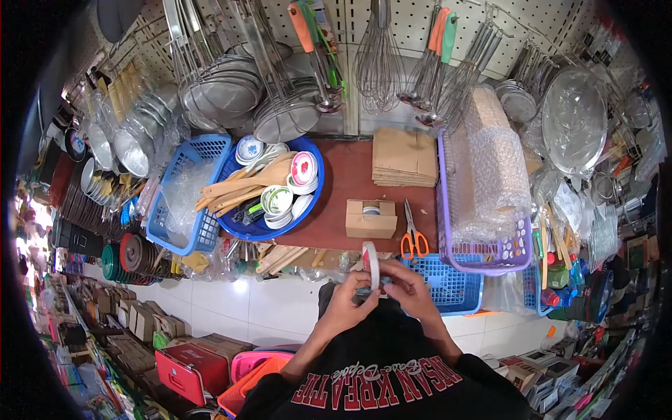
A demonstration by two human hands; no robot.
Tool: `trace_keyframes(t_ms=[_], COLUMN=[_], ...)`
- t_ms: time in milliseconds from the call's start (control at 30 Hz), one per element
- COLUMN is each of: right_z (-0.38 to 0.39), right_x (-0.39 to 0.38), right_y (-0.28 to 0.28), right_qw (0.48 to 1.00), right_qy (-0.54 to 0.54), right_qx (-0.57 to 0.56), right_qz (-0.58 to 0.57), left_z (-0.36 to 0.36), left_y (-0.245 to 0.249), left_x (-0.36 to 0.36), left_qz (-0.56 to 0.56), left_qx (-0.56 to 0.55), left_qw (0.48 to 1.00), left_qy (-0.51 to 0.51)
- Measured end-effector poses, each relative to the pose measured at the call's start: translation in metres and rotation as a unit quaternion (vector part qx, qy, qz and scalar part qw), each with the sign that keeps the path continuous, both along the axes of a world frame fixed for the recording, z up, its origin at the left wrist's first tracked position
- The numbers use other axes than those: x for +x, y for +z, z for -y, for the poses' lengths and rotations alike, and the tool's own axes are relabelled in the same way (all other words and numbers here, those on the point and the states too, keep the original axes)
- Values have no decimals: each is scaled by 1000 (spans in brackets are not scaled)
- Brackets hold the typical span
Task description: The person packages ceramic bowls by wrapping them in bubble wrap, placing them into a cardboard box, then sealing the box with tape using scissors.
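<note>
A roll of tape stands on edge between my hands, just off the front edge of the red-brown table. My left hand has its fingers and thumb closed on the roll's left side. My right hand is at the roll's right side with its fingers bent; what they pinch is too small to make out. Beyond the roll, an open cardboard box with a round white item inside sits on the table. Scissors with orange handles lie to the right of the box.
Flattened cardboard pieces are stacked behind the box. A blue basin of bowls and wooden spoons stands left. A purple basket with bubble wrap stands right. Whisks and strainers hang above. A blue basket is below.
</note>
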State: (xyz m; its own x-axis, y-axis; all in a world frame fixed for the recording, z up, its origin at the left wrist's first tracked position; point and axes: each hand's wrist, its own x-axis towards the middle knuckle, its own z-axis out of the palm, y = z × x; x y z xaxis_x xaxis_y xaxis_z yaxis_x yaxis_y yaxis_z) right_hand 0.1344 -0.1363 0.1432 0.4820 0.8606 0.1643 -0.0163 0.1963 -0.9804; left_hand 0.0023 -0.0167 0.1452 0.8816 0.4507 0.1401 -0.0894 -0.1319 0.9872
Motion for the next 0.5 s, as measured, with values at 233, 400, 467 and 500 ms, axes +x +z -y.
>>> trace_keyframes(t_ms=[233,400,467,500], right_z=[9,13,14,14], right_x=[-9,-12,-16,-17], right_y=[22,23,22,21], right_qw=[1000,998,997,997], right_qy=[-24,-56,-72,-76], right_qx=[-14,-2,0,3], right_qz=[14,16,1,2], left_z=[-1,2,2,2], left_y=[19,13,11,6], left_x=[9,19,21,21], left_qz=[-22,57,78,83], left_qx=[96,184,208,218], left_qw=[994,981,975,972], left_qy=[-43,-26,-22,-22])
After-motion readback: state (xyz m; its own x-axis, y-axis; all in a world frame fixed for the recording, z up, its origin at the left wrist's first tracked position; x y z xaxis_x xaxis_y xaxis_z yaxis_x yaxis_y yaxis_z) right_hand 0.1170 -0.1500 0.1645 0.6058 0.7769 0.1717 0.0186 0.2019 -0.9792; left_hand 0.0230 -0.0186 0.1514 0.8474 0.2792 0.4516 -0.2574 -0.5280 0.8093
